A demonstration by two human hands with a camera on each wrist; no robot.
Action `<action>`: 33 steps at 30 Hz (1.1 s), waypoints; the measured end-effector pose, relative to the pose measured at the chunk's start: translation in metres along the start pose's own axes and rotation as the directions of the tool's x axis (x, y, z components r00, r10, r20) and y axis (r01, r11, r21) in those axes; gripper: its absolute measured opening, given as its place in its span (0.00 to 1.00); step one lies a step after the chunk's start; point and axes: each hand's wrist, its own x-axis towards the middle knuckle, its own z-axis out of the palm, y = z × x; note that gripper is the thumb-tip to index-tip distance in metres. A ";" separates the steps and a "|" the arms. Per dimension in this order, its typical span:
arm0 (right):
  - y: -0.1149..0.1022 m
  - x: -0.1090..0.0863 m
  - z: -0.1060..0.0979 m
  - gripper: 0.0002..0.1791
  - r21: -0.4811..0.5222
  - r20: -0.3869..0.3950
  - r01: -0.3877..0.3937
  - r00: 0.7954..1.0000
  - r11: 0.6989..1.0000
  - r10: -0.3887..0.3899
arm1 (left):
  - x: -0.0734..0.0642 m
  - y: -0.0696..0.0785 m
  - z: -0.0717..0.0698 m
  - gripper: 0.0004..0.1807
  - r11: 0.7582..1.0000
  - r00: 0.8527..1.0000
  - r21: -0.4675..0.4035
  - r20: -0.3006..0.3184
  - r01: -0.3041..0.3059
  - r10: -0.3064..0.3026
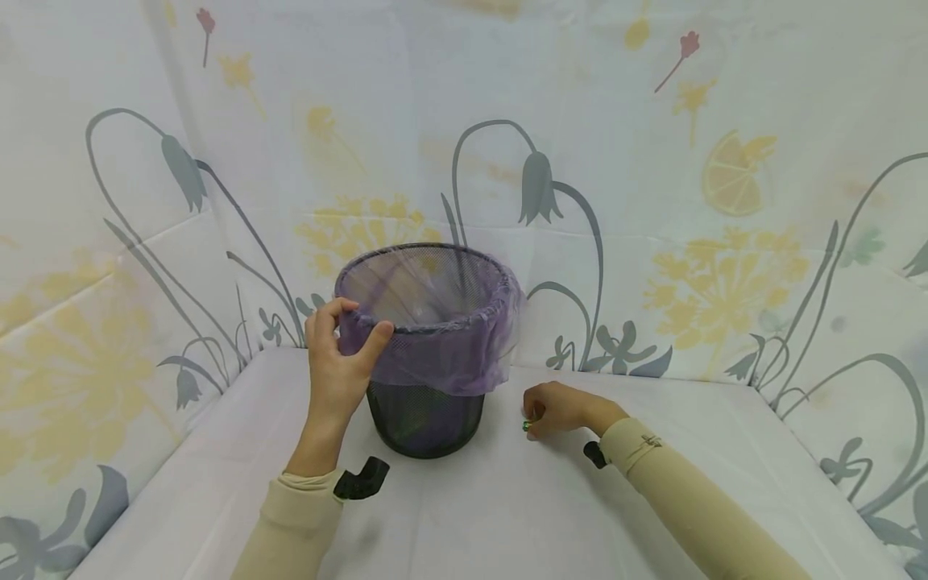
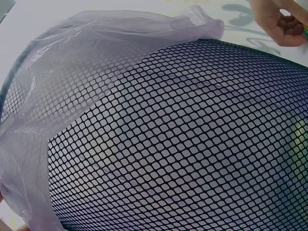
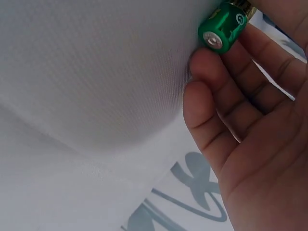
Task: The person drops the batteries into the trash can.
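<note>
A black mesh wastebasket [image 1: 424, 423] stands on the white cloth, lined with a thin purple plastic bag [image 1: 442, 362] folded over its rim. My left hand [image 1: 335, 383] holds the near left part of that rim, thumb outside and fingers over the edge. To the right of the basket, my right hand [image 1: 561, 409] pinches a small green battery [image 3: 224, 29] close to the table surface. One metal end of the battery shows in the right wrist view; fingers and thumb hide the rest. The left wrist view is filled by the basket's mesh wall [image 2: 183, 130] and the bag's loose edge.
A white cloth [image 1: 464, 524] covers the tabletop, and flower-printed fabric [image 1: 449, 97] hangs behind and along the sides. Something yellow-green [image 2: 299, 144] shows through the mesh low in the basket. Black wrist mounts [image 1: 362, 481] sit at both sleeves.
</note>
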 end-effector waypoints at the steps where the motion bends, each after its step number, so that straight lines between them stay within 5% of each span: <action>1: 0.000 0.000 0.000 0.13 0.000 0.001 -0.002 1.000 1.000 0.002 | 0.000 0.000 0.000 0.23 1.000 1.000 0.000 0.000 0.000 0.000; 33: -0.011 -0.003 -0.003 0.12 0.022 0.058 -0.053 0.997 0.998 0.051 | 0.000 0.000 0.001 0.24 1.000 1.000 0.003 0.001 0.014 -0.014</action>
